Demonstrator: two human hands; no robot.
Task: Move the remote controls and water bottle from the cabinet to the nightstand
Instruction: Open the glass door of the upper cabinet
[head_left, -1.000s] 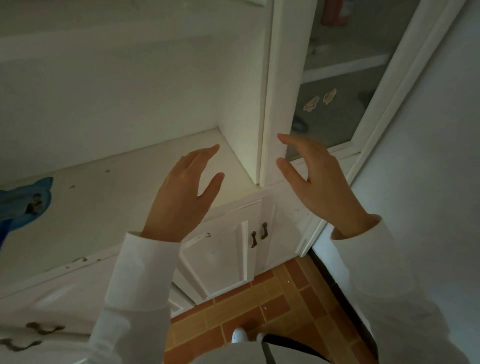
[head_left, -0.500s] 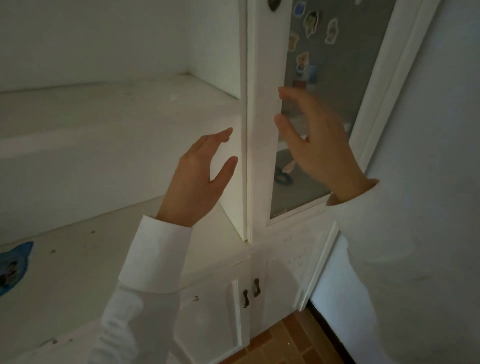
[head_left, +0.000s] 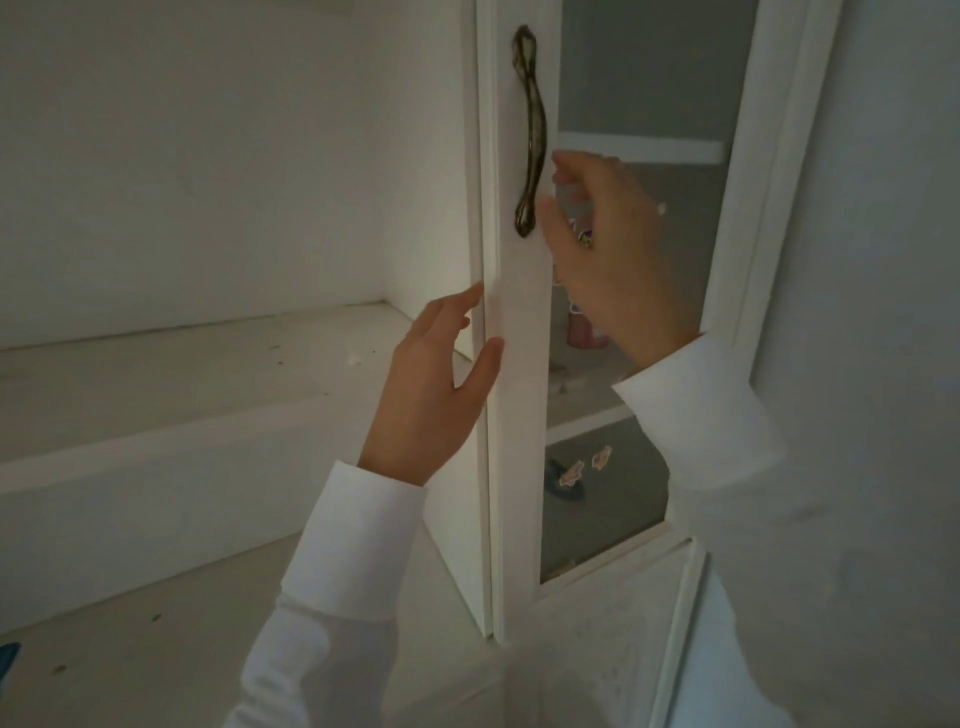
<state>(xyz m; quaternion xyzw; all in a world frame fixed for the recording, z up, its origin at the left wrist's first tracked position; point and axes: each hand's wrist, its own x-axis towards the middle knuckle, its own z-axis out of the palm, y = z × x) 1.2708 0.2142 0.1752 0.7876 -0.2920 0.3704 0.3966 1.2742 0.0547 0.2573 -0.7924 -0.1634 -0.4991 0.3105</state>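
Reaching: right hand (head_left: 613, 249), open and empty, beside rigid door handle (head_left: 530, 130); pull there. Left hand (head_left: 436, 395) open, empty, at cabinet door (head_left: 519, 415) edge.

Two hands raised: left hand (head_left: 434, 387) and right hand (head_left: 608, 249), each in one white sleeve, so two sleeves. One cabinet door (head_left: 519, 415) with one glass pane (head_left: 644, 78). One bronze handle (head_left: 530, 130) on its frame. Two small stickers (head_left: 587, 465) side by side low on the glass; others higher up mostly hidden, uncountable. One pinkish container (head_left: 584, 332) behind the glass. Two open shelves (head_left: 182, 364) at left.
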